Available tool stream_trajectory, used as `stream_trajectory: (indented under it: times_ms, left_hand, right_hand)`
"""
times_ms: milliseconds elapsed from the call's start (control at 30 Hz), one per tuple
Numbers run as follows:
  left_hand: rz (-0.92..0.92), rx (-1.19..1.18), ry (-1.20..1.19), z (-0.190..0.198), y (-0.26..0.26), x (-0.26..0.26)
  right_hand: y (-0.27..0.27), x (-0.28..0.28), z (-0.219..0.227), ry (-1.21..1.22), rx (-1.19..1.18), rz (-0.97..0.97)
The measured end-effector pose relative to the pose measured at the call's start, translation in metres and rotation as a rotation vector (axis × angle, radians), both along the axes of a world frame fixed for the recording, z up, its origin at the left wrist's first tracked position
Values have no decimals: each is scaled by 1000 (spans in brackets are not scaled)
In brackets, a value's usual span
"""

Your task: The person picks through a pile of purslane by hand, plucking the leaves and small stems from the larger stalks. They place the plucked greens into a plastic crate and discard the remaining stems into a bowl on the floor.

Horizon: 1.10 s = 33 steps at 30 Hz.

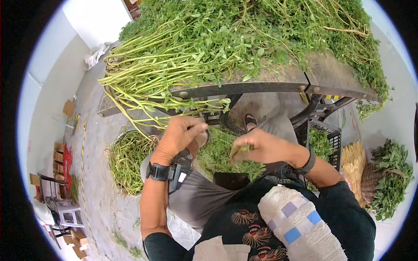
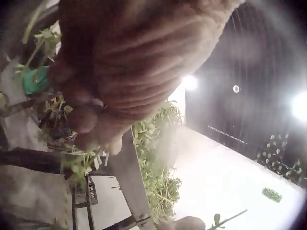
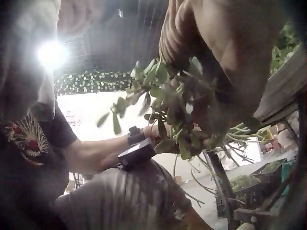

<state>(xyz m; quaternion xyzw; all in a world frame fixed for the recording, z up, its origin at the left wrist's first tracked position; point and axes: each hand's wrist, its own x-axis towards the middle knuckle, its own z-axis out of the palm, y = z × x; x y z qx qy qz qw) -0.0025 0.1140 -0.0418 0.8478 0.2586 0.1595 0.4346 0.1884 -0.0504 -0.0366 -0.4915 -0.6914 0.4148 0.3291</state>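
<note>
My right hand [image 1: 257, 148] is over my lap and grips a bunch of leafy green sprigs [image 3: 168, 100]; their leaves hang out on one side of the fist and thin stems stick out on the other. Just in front of the table edge is my left hand [image 1: 180, 135], its fingers bent toward the thumb. Long stems [image 1: 148, 104] from the heap hang over the edge close behind it. I cannot tell whether the left fingers pinch a stem. A big heap of leafy greens [image 1: 226, 48] covers the table [image 1: 322, 69].
On the floor at left stands a container of bare stems [image 1: 130, 161]. More greens [image 1: 222, 150] lie below between the legs. A black crate [image 1: 334, 141] of greens is at right, near a straw bundle [image 1: 353, 161] and a wicker basket [image 1: 372, 182] with leafy stalks.
</note>
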Motion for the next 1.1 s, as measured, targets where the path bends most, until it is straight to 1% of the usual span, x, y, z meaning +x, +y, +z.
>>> stream_trajectory:
  times_ms: [33,100,133,167,233,267,300,333,367,400,433,500,533,567,700,767,800,833,867,900,933,967,1000,1033,1100]
  left_hand:
    - [0,1,-3,-3,-1,0]
    - [-158,-182,66,-2,-3,0]
    - [-125,-232,91,-1,-6,1]
    - [-120,-230,94,1,-11,3]
    - [-186,-289,58,8,-24,7]
    - [-280,-271,59,0,-27,9]
    - [-270,-269,67,-8,-31,10]
    - [-299,-137,53,-15,-36,9]
    - [-323,-6,40,-19,-41,8]
    - [-307,-84,-11,-16,-47,8]
    - [-283,-85,-4,-18,-49,5]
    - [-290,-38,-4,-23,-50,4]
    - [-264,-86,-44,-22,-53,4]
    - [-257,-86,-44,-20,-54,4]
    - [-283,-39,-47,-12,-59,1]
    - [-295,-28,-42,-9,-62,-3]
    - [-312,-8,35,-9,-64,-6]
    - [-324,19,108,-7,-64,-8]
    - [-316,28,107,-7,-58,-14]
    - [-261,138,179,-7,-50,-24]
    - [-204,247,250,-6,-43,-33]
    - [-202,252,252,-4,-39,-40]
    - [-214,154,211,-1,-40,-47]
    - [-224,53,167,2,-42,-53]
    - [45,133,124,20,-38,-54]
  right_hand:
    - [0,5,-3,-3,1,0]
    - [5,15,-15,237,-157,-239]
    - [7,17,-19,215,-83,-284]
    - [8,17,-22,218,-82,-279]
    - [10,7,-25,241,115,-312]
    - [10,4,-28,252,116,-304]
    - [10,1,-30,155,60,-295]
    - [10,-2,-32,55,7,-282]
    - [9,-4,-31,62,8,-268]
    - [8,-4,-29,-16,-22,-267]
    - [6,-5,-29,-93,-53,-262]
    - [3,-3,-42,-70,-13,-234]
    - [2,-3,-45,-82,-94,-225]
    - [0,-4,-47,-96,-175,-221]
    - [-2,-7,-51,-79,-93,-150]
    - [-8,-4,-41,-106,-26,-25]
    - [-12,-3,-40,-102,-28,-24]
    - [-15,1,-37,-106,-6,56]
    - [-16,6,-33,-115,22,137]
    - [-21,13,-25,-116,29,143]
    - [-26,21,-15,-63,-95,159]
    - [-31,28,-12,-7,-221,171]
    - [-36,32,-15,29,-265,90]
    - [-38,30,-17,36,-271,88]
    - [-29,31,-15,178,-214,45]
